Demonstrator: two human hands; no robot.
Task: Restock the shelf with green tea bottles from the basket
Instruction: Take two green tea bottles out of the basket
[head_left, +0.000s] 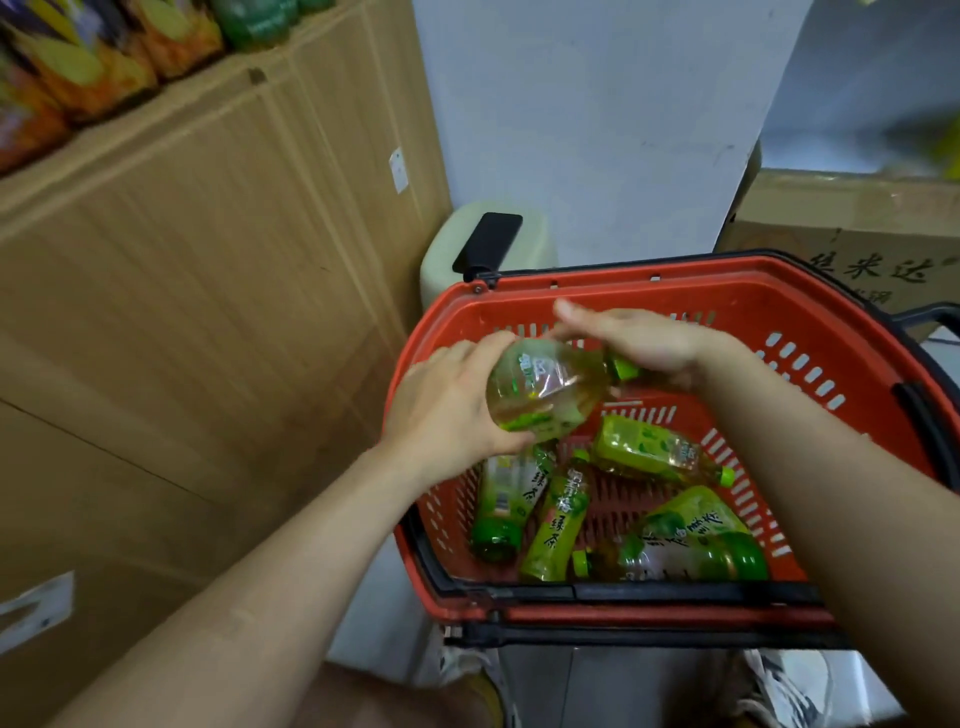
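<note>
- Two hands hold one green tea bottle (550, 387) above the red basket (810, 306).
- The left hand (452, 410) is the grip on the bottle's base, with fingers curled over the bottom end and the thumb under it.
- The right hand (639, 340) lies over the neck end, palm down and fingers stretched flat to the left; the green cap (621, 368) peeks out beneath it, and whether this hand truly clasps the bottle cannot be told.
- The held bottle lies nearly on its side, base to the left and cap to the right, over the basket's left half.
- Five more bottles lie loose on the basket floor: two side by side at the left (506, 506) (558, 525), one across the middle (654, 449), and two at the near right corner (691, 514) (685, 558).
- A black handle (649, 592) runs along the basket's near rim.
- A tall cardboard box (197, 270) stands to the left, with bright snack packets (88, 67) on top.
- A second cardboard box (857, 234) sits behind the basket at the right, against a pale wall (597, 114).
</note>
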